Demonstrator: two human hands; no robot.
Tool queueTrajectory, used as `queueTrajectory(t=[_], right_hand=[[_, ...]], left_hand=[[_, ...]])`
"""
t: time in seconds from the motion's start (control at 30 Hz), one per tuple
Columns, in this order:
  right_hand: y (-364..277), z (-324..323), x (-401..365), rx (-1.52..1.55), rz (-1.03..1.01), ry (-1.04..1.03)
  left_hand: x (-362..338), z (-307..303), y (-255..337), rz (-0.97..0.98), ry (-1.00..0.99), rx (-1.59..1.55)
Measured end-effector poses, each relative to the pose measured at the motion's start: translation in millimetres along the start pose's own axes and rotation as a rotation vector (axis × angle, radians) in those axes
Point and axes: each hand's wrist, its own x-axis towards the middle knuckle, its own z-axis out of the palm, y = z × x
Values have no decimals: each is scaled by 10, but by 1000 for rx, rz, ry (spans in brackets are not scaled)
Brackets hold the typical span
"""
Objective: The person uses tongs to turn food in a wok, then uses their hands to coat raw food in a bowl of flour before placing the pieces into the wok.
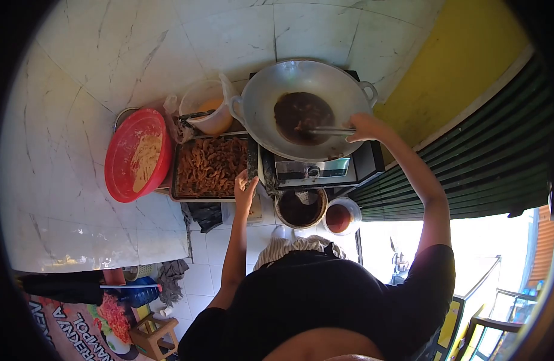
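Right hand (pixel 364 127): grip clamped on a long metal utensil (pixel 328 130), possibly tongs; too thin to tell. Its long axis runs sideways from the hand toward the person's left. The tip sits in the dark liquid (pixel 298 111) at the middle of the wok (pixel 262 99). The hand hangs over the wok's right rim, so the liquid lies left of the grip. The wok sits on a stove (pixel 325 169).

Left hand (pixel 245 188): fingers together and flat, resting on the tray's near right corner and clamped on nothing. The tray (pixel 176 174) is full of brown fried pieces (pixel 211 163) and stands just beside the stove, to the left of the wok. The left hand is nearer the tray; the right is nearer the wok.

Further left, a red bowl (pixel 117 171) with pale strips touches the tray's left edge. A plastic jug (pixel 205 99) stands behind the tray, next to the wok handle. Nearer the person than the stove are a pot (pixel 299 209) of dark liquid and a small bowl (pixel 340 218) of reddish liquid, side by side.
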Motion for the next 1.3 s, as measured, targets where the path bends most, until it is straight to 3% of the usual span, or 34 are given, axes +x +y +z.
queueTrajectory(t=[0.63, 0.8, 1.0, 1.3], right_hand=[[288, -100, 131, 65, 90, 178], [491, -32, 350, 85, 173, 62], [635, 200, 469, 168, 37, 172], [465, 126, 270, 9, 11, 101]], left_hand=[[0, -11, -15, -42, -2, 17], [26, -17, -89, -17, 9, -3], [35, -17, -114, 0, 17, -11], [32, -33, -106, -16, -3, 6]])
